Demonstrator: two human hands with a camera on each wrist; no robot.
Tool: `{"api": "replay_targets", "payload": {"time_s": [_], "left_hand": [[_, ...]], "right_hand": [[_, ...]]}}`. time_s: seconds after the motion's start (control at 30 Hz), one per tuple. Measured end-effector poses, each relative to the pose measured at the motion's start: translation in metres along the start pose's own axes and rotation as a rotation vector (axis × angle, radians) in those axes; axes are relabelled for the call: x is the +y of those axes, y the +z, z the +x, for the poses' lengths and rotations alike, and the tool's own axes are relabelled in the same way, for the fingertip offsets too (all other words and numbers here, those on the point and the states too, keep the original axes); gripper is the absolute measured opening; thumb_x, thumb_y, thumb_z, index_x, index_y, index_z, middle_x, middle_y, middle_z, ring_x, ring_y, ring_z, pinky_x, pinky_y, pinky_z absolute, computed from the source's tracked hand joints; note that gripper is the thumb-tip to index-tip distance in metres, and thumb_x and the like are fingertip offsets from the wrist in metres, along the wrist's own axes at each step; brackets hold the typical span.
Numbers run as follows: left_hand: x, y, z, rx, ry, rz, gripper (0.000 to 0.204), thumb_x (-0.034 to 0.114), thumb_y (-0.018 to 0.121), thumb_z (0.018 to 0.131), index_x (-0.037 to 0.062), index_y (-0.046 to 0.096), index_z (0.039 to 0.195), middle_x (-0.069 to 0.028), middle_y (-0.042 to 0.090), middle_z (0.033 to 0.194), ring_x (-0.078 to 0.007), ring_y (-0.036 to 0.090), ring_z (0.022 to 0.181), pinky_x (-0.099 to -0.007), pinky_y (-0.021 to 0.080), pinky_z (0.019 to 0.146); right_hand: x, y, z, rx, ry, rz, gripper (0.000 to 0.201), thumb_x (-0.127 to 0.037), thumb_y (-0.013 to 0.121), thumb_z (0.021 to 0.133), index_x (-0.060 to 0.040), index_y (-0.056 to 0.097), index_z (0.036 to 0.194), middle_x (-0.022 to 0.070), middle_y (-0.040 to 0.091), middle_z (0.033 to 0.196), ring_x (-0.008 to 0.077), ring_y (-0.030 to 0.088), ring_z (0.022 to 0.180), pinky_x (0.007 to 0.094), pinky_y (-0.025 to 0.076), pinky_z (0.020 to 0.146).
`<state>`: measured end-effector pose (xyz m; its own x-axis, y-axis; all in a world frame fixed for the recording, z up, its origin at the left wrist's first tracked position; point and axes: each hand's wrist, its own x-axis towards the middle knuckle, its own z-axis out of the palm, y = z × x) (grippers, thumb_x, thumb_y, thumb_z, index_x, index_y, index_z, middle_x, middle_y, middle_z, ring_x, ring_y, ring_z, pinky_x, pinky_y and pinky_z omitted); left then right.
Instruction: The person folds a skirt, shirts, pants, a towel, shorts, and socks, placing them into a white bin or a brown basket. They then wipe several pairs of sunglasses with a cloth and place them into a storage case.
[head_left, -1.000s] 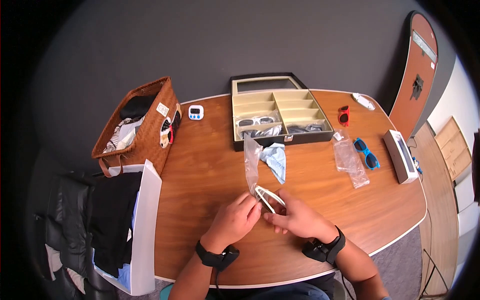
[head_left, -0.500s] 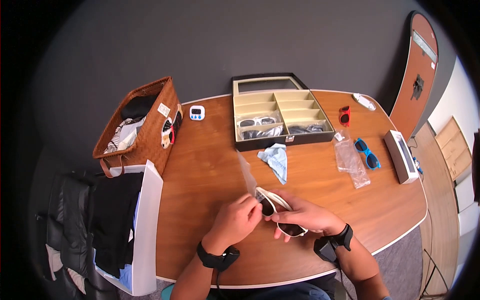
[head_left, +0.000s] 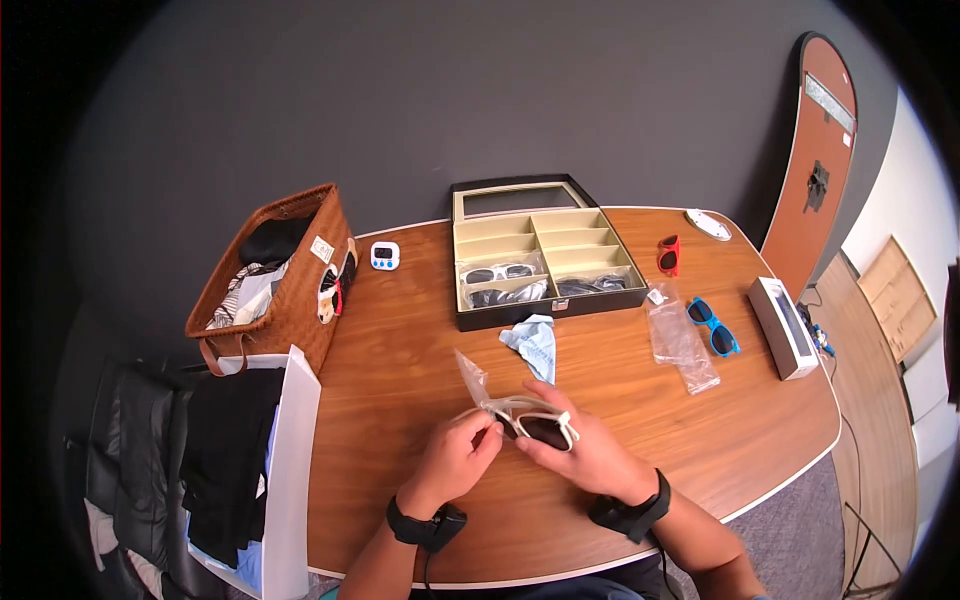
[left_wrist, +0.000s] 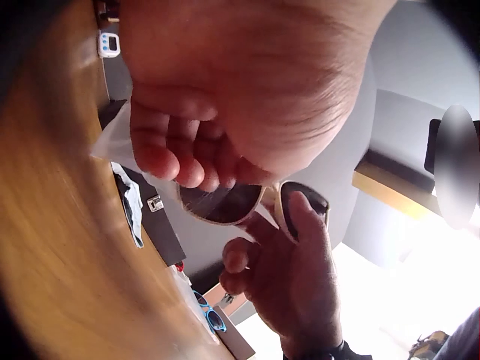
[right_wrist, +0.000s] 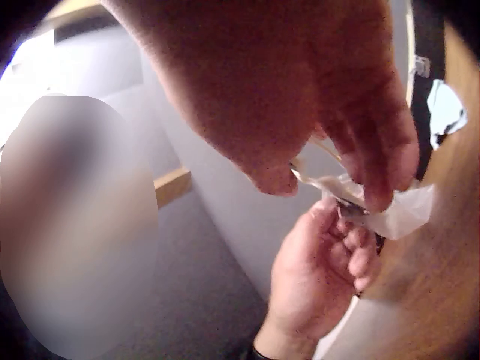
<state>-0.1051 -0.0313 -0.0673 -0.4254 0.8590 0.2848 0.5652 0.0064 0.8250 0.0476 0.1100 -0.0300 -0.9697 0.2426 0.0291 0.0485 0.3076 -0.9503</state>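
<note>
White-framed sunglasses with dark lenses [head_left: 545,432] are held up over the near part of the table by my right hand [head_left: 592,452], thumb on the front and fingers behind. At their left end, my left hand [head_left: 452,462] pinches a clear plastic bag [head_left: 470,376], which sticks up past the fingertips. The left wrist view shows the lenses [left_wrist: 221,201] just beyond the curled fingers of the left hand [left_wrist: 247,82]. In the right wrist view, the bag [right_wrist: 409,214] hangs around the left fingertips, and one end of the frame is hidden there.
Ahead is an open display case [head_left: 550,312] with bagged glasses in its front compartments. A light blue cloth [head_left: 534,345] lies before it. Rightward are another plastic bag [head_left: 680,345], blue sunglasses [head_left: 714,328], red sunglasses [head_left: 669,256] and a white box [head_left: 782,328]. A wicker basket [head_left: 325,345] stands left.
The sunglasses have turned so that their front lenses face up toward the head camera. Both hands have shifted slightly left, and the bag has sunk lower and leans left.
</note>
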Motion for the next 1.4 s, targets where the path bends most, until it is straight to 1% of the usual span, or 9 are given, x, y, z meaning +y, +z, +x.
{"api": "replay_targets", "payload": {"time_s": [0.1,0.23,0.4,0.57,0.73,0.8,0.9,1.17,1.4], "left_hand": [[-0.008,0.008,0.0,0.01,0.06,-0.079,0.009,0.003,0.054,0.092,-0.0029,0.058,0.088,-0.0069,0.056,0.074,-0.0116,0.052,0.066,-0.0268,0.042,0.058],[-0.007,0.007,-0.002,0.011,-0.008,-0.108,0.008,0.006,0.057,0.092,-0.0019,0.058,0.091,-0.0133,0.058,0.078,-0.0212,0.056,0.066,-0.0321,0.044,0.06],[-0.006,0.006,-0.004,-0.002,-0.084,-0.221,0.013,0.009,0.055,0.095,0.0002,0.062,0.102,-0.0081,0.061,0.081,-0.0116,0.054,0.067,-0.0283,0.045,0.061],[-0.008,0.003,-0.003,0.017,-0.107,-0.142,0.012,0.01,0.054,0.095,-0.0005,0.06,0.095,-0.0078,0.059,0.078,-0.0121,0.052,0.065,-0.0286,0.044,0.059],[-0.008,0.006,-0.002,0.069,-0.007,-0.125,0.016,0.012,0.053,0.096,-0.001,0.057,0.087,-0.005,0.056,0.073,-0.0099,0.05,0.061,-0.0269,0.041,0.055],[-0.006,-0.001,-0.004,0.047,-0.226,-0.369,0.02,0.013,0.051,0.098,0.0,0.057,0.084,-0.0021,0.055,0.072,-0.0067,0.048,0.058,-0.0237,0.04,0.053],[0.004,-0.011,-0.003,0.168,-0.191,-0.536,0.024,0.014,0.049,0.099,0.0017,0.056,0.08,0.0001,0.053,0.068,-0.0046,0.048,0.056,-0.0213,0.039,0.05],[0.014,-0.016,-0.003,0.119,-0.219,-0.468,0.025,0.015,0.05,0.099,0.003,0.054,0.077,0.0022,0.051,0.065,-0.0032,0.046,0.056,-0.0201,0.037,0.049],[0.008,-0.011,-0.007,-0.041,-0.087,-0.187,0.019,0.011,0.054,0.095,0.0018,0.054,0.079,0.0029,0.051,0.068,-0.0039,0.043,0.06,-0.0231,0.036,0.052]], "right_hand": [[-0.002,0.007,-0.001,0.162,-0.156,-0.451,0.054,-0.022,0.065,0.089,-0.0089,0.039,0.134,0.0223,0.061,0.104,0.0427,0.062,0.09,0.0471,0.052,0.072],[0.011,0.015,0.002,0.194,-0.24,-0.234,0.051,-0.017,0.065,0.089,-0.0091,0.042,0.133,0.0196,0.06,0.106,0.04,0.062,0.092,0.0453,0.051,0.075],[0.014,0.016,0.008,0.262,-0.391,-0.355,0.054,-0.012,0.068,0.085,-0.0062,0.045,0.133,0.0149,0.057,0.105,0.0314,0.059,0.087,0.0386,0.049,0.079],[0.005,0.007,0.005,0.082,-0.126,-0.443,0.062,-0.013,0.069,0.084,-0.0036,0.04,0.139,0.0161,0.054,0.101,0.0309,0.056,0.097,0.0379,0.048,0.082],[0.01,0.012,0.008,0.187,-0.198,-0.264,0.071,-0.009,0.073,0.081,-0.0052,0.036,0.142,0.0128,0.051,0.107,0.0252,0.057,0.098,0.0339,0.051,0.082],[0.009,0.012,0.006,0.181,-0.227,-0.193,0.073,-0.007,0.074,0.08,-0.0058,0.035,0.142,0.0117,0.05,0.11,0.0228,0.058,0.098,0.0324,0.052,0.082],[0.009,0.012,0.004,0.23,-0.258,-0.075,0.073,-0.012,0.076,0.08,-0.0051,0.037,0.141,0.0144,0.05,0.115,0.021,0.059,0.095,0.0317,0.052,0.079],[0.012,0.017,0.003,0.222,-0.272,0.021,0.028,-0.005,0.074,0.083,-0.0012,0.06,0.107,0.0068,0.059,0.096,0.0152,0.061,0.083,0.0285,0.053,0.078],[0.022,0.018,0.007,0.252,-0.343,-0.196,0.02,-0.005,0.074,0.083,-0.0028,0.064,0.099,0.0066,0.06,0.089,0.0149,0.06,0.078,0.0275,0.051,0.069]]}}
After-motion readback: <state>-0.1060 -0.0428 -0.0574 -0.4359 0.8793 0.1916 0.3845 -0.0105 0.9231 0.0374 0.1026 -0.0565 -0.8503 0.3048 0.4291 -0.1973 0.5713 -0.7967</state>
